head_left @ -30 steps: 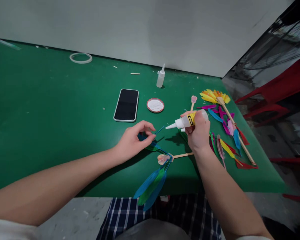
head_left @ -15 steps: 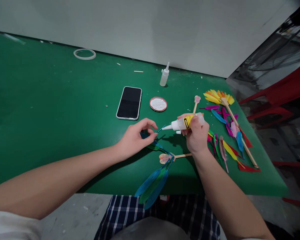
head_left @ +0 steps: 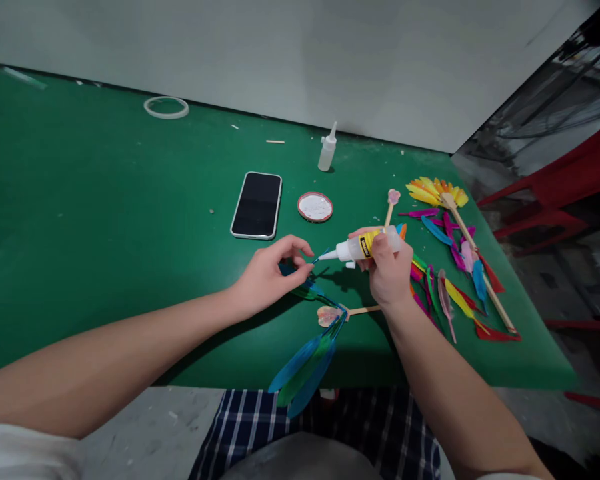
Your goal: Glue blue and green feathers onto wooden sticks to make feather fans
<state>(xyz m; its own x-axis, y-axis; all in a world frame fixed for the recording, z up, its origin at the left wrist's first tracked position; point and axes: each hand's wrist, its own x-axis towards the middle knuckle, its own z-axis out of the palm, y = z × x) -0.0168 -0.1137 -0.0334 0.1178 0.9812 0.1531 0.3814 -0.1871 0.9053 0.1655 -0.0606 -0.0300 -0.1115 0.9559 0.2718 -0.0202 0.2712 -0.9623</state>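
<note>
Between thumb and fingers, my left hand pinches a blue feather near its quill, whose tip points right. My right hand is closed around a glue bottle with a yellow label, tilted sideways. The bottle's white nozzle tip is at the quill; whether they touch is hard to tell. Just below, a wooden stick with a heart-shaped end lies on the table, and blue and green feathers fan out from it past the front edge.
On the green table are a phone, a round dish of white stuff, a small upright bottle and a clear ring. To the right lie loose coloured feathers, another stick and a yellow feather fan.
My right hand and the glue bottle have shifted slightly left, with the nozzle tip moving along the quill towards my left fingers. My left hand has hardly moved.
</note>
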